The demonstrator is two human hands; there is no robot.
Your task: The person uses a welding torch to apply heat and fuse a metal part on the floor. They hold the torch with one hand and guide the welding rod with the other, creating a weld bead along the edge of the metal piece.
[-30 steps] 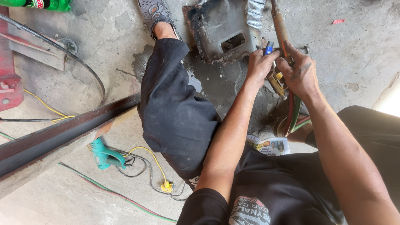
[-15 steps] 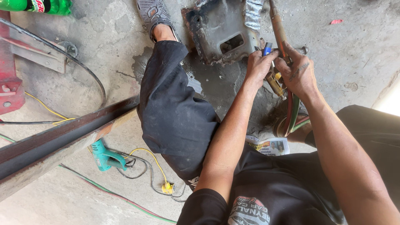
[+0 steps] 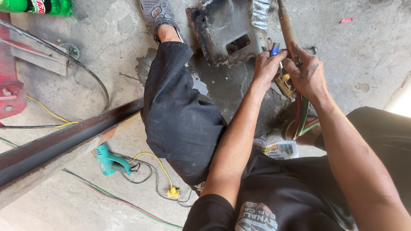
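On the concrete floor (image 3: 77, 205), seen from the head camera, the person sits with one leg in dark trousers stretched toward the top of the frame, the foot in a grey perforated shoe (image 3: 155, 15). Both hands meet at the upper right, just beside a battered, rusty metal housing (image 3: 222, 30) that lies on the floor.

The right hand (image 3: 309, 76) is wrapped around the brass body of a gas torch (image 3: 286, 25), its fingers (image 3: 299, 53) curled tight over the tube, which runs up and out of the top edge. The left hand (image 3: 266, 68) sits right against it, fingers (image 3: 274, 57) pressed together and pinching a small blue lighter (image 3: 275, 48) close to the torch. Below the hands, the torch's brass valve block (image 3: 283, 85) shows between the wrists, and red and green hoses (image 3: 302, 115) drop from it and loop beside the right knee, over a printed scrap of newspaper (image 3: 277, 149).

To the left, a long dark steel beam (image 3: 60, 149) crosses the floor on a slant. Near it lie a teal power drill (image 3: 109, 161) with a black cord and a yellow wire (image 3: 160, 164) ending in a yellow plug. A green plastic bottle (image 3: 36, 6) lies at the top left corner, above a red metal frame (image 3: 10, 85).
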